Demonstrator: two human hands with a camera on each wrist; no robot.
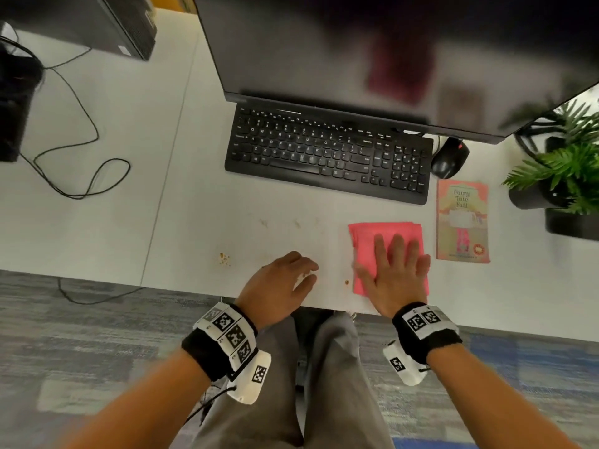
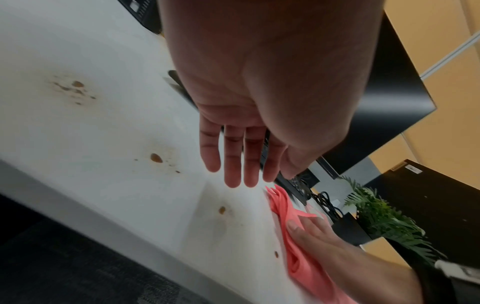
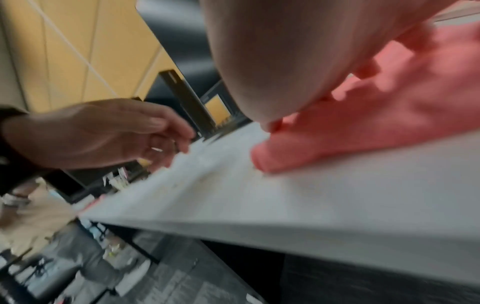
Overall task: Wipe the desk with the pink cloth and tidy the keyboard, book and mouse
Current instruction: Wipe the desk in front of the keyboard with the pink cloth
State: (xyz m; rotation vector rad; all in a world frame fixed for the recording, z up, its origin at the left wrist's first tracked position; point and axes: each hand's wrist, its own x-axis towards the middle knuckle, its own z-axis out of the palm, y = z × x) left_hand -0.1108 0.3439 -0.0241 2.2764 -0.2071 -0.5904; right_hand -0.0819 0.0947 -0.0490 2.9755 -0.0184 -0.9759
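The right hand (image 1: 393, 273) presses flat on the folded pink cloth (image 1: 382, 238); brown stains (image 1: 224, 259) on the white bench (image 1: 97, 222) lie left of the cloth, beyond the relaxed, empty left hand (image 1: 278, 280).

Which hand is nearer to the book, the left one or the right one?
Right. The right hand lies flat on the pink cloth, just left of the book. The left hand is farther left, beyond the cloth, near the desk edge.
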